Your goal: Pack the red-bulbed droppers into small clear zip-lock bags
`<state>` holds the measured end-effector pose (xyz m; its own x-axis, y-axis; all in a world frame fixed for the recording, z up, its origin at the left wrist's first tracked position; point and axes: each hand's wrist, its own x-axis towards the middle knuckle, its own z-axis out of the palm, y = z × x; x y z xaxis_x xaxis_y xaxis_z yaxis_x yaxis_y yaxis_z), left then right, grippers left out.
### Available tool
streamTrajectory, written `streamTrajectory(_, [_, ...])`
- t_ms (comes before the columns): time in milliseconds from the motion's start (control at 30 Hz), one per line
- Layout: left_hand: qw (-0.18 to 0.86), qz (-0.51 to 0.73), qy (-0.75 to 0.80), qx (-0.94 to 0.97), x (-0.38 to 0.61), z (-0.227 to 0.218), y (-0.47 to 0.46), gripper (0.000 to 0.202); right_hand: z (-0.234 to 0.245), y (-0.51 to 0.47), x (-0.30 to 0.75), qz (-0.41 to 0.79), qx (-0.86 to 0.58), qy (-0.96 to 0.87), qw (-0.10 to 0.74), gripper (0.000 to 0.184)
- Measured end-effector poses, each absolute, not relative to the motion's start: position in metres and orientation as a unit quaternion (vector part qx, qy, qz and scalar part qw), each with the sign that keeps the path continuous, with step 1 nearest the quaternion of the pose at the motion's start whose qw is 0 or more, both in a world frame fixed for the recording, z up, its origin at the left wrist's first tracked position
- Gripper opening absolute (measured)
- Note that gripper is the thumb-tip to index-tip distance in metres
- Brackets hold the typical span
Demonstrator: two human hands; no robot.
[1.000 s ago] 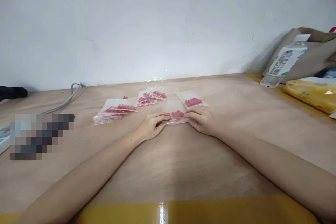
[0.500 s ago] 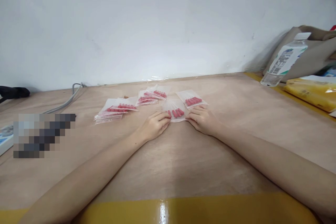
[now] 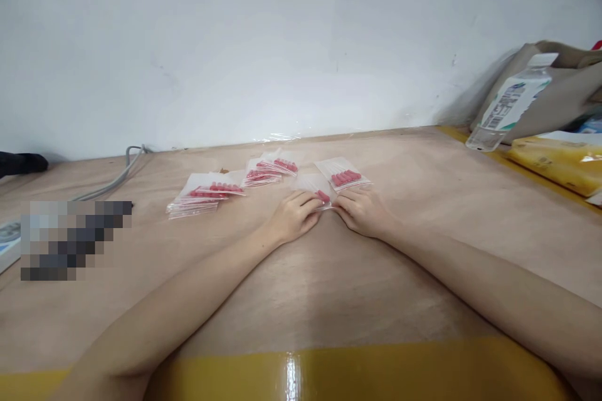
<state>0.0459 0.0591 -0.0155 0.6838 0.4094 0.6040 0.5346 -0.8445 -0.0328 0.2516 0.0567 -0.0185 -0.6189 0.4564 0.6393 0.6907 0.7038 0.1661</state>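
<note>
Both my hands meet at the middle of the wooden table [image 3: 301, 288]. My left hand [image 3: 295, 218] and my right hand [image 3: 361, 213] have their fingers curled and pressed on a small clear zip bag of red pieces [image 3: 316, 188], which lies flat between them and is mostly covered. Just behind my right hand lies another bag of red pieces [image 3: 343, 174]. More such bags lie in a loose pile [image 3: 270, 170] and a stack [image 3: 204, 194] to the left.
A grey cable [image 3: 117, 178] runs along the wall at left, near a blurred-out object [image 3: 75, 239]. At the right stand a tilted water bottle [image 3: 508, 105], a beige bag [image 3: 564, 84] and a yellow packet [image 3: 557, 161]. Yellow tape [image 3: 357, 369] lines the near edge.
My left hand slid right over the bag until it nearly touches my right hand, covering most of the red pieces. The bag shifted slightly away from me.
</note>
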Motion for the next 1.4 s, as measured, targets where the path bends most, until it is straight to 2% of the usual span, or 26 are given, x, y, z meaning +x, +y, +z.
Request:
streamTrajectory(300, [0.163,-0.278,-0.218,-0.921,0.064,-0.019,0.072,0.018,-0.02,0.06,0.253,-0.167,-0.279,-0.895,0.305,0.028])
streamTrajectory(533, [0.19,-0.244,-0.2,-0.93,0.061,-0.011,0.071,0.024,-0.016,0.057,0.252,-0.18,-0.303,-0.891,0.286,0.027])
streamTrajectory(967, [0.281,-0.278,-0.194,-0.898,-0.003,0.0,0.052,0.011,-0.018,0.058,0.254,-0.166,-0.316,-0.887,0.294,0.018])
streamTrajectory(1100, [0.241,-0.265,-0.246,-0.9,-0.006,-0.002,0.05,0.015,-0.018,0.059,0.254,-0.17,-0.314,-0.888,0.289,0.019])
streamTrajectory(1300, [0.09,-0.289,-0.323,-0.897,-0.005,-0.009,0.049,0.014,-0.018,0.061,0.259,-0.109,-0.283,-0.905,0.298,0.021])
streamTrajectory(1400, [0.043,-0.311,-0.362,-0.878,0.001,-0.009,0.048,0.046,-0.018,0.067,0.266,-0.086,-0.309,-0.895,0.309,0.047])
